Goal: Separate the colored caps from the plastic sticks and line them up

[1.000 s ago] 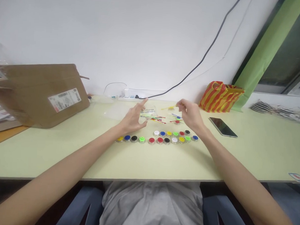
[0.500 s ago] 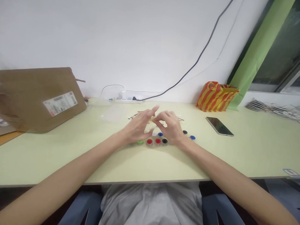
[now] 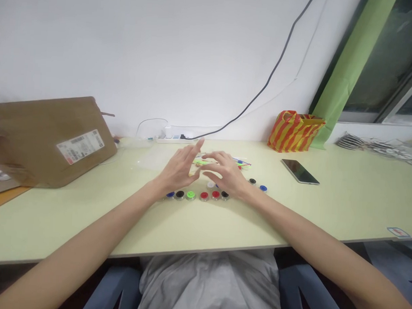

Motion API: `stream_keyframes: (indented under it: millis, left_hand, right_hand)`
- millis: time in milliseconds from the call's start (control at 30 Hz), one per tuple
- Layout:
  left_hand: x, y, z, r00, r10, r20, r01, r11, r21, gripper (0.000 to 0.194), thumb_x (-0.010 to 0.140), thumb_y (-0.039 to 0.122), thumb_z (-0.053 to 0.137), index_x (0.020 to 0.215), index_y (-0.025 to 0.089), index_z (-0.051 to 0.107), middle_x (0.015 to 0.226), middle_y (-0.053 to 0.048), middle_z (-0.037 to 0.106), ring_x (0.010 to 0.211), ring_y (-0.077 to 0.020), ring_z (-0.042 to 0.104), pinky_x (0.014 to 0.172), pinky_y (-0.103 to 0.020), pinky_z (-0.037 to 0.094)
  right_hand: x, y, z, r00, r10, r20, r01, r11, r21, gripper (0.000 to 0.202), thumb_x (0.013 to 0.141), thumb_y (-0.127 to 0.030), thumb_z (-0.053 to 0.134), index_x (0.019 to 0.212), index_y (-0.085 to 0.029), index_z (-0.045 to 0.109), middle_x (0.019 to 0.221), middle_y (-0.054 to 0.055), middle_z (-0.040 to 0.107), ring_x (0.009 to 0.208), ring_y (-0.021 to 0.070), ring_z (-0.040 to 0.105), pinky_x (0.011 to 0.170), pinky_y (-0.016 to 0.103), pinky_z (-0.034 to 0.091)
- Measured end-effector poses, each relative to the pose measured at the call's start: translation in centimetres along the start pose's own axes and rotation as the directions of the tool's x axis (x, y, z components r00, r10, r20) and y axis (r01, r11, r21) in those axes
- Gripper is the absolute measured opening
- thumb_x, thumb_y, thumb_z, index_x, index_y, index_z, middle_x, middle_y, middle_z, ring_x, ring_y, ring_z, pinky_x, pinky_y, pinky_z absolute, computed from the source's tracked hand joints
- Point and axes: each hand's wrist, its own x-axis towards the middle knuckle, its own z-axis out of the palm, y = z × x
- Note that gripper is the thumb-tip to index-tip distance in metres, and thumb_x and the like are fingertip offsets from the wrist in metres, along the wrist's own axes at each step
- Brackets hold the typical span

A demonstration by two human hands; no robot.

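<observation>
My left hand [image 3: 180,168] hovers over the table with its fingers stretched and thumb apart, and nothing shows in it. Facing it, my right hand [image 3: 227,174] has curved, parted fingers, also with nothing visible between them. Below them stands a row of small round pieces with clear bases: a green one [image 3: 190,195], a red one [image 3: 204,196], a second red one [image 3: 215,195], and blue and black ones. A white round piece [image 3: 210,185] lies between the hands and the row. Thin coloured sticks [image 3: 244,165] lie beyond my hands, partly covered by them.
A cardboard box [image 3: 80,144] stands at the left. On the right are a phone [image 3: 300,171], a red and yellow striped bag [image 3: 295,132] and a black round piece [image 3: 252,181]. A power strip [image 3: 172,139] with a dark cable [image 3: 259,91] lies along the wall.
My right hand's thumb and fingertips, pinched together before, are now parted. My left hand has moved slightly left, uncovering blue and black pieces in the row. The view has shifted a little.
</observation>
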Motion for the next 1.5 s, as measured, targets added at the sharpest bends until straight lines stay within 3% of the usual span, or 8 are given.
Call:
stream_keyframes:
  millis: [300, 500, 633, 733, 800, 967, 1200, 1500]
  left_hand:
    - [0.0, -0.5, -0.2, 0.991, -0.132, -0.022, 0.132, 0.991, 0.004, 0.090, 0.094, 0.024, 0.053, 0.165, 0.025, -0.002, 0.150, -0.017, 0.049, 0.128, -0.0318, 0.053, 0.106, -0.049, 0.046]
    - [-0.6, -1.5, 0.6, 0.962, -0.271, 0.038, 0.271, 0.962, 0.015, 0.049, 0.098, 0.021, 0.043, 0.146, 0.024, 0.053, 0.130, -0.010, 0.068, 0.119, -0.0270, 0.064, 0.099, -0.041, 0.053]
    - [-0.6, -2.0, 0.8, 0.933, -0.357, -0.046, 0.355, 0.933, -0.054, 0.039, 0.100, 0.027, 0.045, 0.135, 0.021, 0.062, 0.132, -0.008, 0.070, 0.119, -0.0263, 0.067, 0.103, -0.039, 0.051]
    - [-0.6, -2.2, 0.5, 0.912, -0.406, -0.052, 0.402, 0.912, -0.077, 0.038, 0.100, 0.032, 0.048, 0.133, 0.023, 0.062, 0.121, -0.006, 0.075, 0.103, -0.0252, 0.072, 0.092, -0.035, 0.054]
    - [-0.6, -2.3, 0.3, 0.909, -0.417, -0.026, 0.414, 0.907, -0.072, 0.035, 0.099, 0.034, 0.049, 0.128, 0.023, 0.065, 0.114, -0.005, 0.077, 0.096, -0.0246, 0.073, 0.085, -0.034, 0.054]
    - [-0.7, -2.4, 0.6, 0.913, -0.407, 0.015, 0.408, 0.913, -0.029, 0.027, 0.097, 0.034, 0.052, 0.116, 0.024, 0.068, 0.105, -0.005, 0.078, 0.092, -0.0255, 0.073, 0.082, -0.035, 0.054]
    - [-0.6, -1.9, 0.5, 0.934, -0.352, -0.060, 0.347, 0.935, -0.077, 0.035, 0.093, 0.025, 0.050, 0.126, 0.022, 0.060, 0.129, -0.008, 0.069, 0.114, -0.0255, 0.068, 0.100, -0.039, 0.053]
    - [-0.7, -1.5, 0.2, 0.949, -0.315, 0.001, 0.315, 0.949, -0.012, 0.045, 0.089, 0.011, 0.043, 0.131, 0.025, 0.055, 0.137, -0.006, 0.063, 0.120, -0.0250, 0.064, 0.095, -0.038, 0.055]
  right_hand:
    - [0.3, 0.3, -1.2, 0.960, 0.100, -0.261, -0.103, 0.995, 0.003, 0.023, 0.099, -0.018, 0.056, 0.093, -0.030, 0.075, 0.116, 0.009, 0.064, 0.112, 0.0253, 0.057, 0.094, 0.048, 0.050]
    - [0.4, 0.5, -1.8, 0.955, 0.078, -0.287, -0.069, 0.997, 0.041, 0.024, 0.102, -0.024, 0.054, 0.112, -0.034, 0.073, 0.126, 0.008, 0.061, 0.119, 0.0239, 0.057, 0.098, 0.046, 0.052]
    - [0.3, 2.8, -2.5, 0.926, 0.169, -0.337, -0.194, 0.980, -0.042, 0.037, 0.103, -0.017, 0.044, 0.130, -0.030, 0.065, 0.128, 0.010, 0.062, 0.118, 0.0248, 0.056, 0.101, 0.046, 0.048]
    - [-0.7, 6.5, -3.0, 0.914, 0.368, -0.171, -0.398, 0.897, -0.194, 0.035, 0.096, -0.007, 0.044, 0.114, -0.021, 0.071, 0.108, 0.011, 0.068, 0.106, 0.0271, 0.057, 0.095, 0.045, 0.046]
    - [-1.7, 8.8, -3.3, 0.854, 0.519, 0.041, -0.480, 0.815, -0.325, 0.032, 0.091, -0.002, 0.050, 0.108, -0.017, 0.072, 0.102, 0.011, 0.071, 0.102, 0.0266, 0.057, 0.093, 0.042, 0.044]
    - [-2.8, 11.0, -3.6, 0.723, 0.607, 0.330, -0.468, 0.782, -0.413, 0.015, 0.088, -0.018, 0.070, 0.102, -0.020, 0.075, 0.098, 0.009, 0.073, 0.099, 0.0250, 0.059, 0.082, 0.034, 0.043]
    - [-2.1, 9.8, -3.3, 0.730, 0.558, 0.394, -0.371, 0.808, -0.457, 0.011, 0.079, -0.009, 0.073, 0.078, -0.020, 0.074, 0.089, 0.009, 0.072, 0.093, 0.0255, 0.062, 0.075, 0.032, 0.042]
    - [-0.7, 7.0, -4.1, 0.859, 0.509, 0.053, -0.488, 0.847, -0.213, 0.024, 0.093, -0.009, 0.046, 0.095, -0.019, 0.068, 0.090, 0.006, 0.073, 0.078, 0.0195, 0.063, 0.068, 0.030, 0.039]
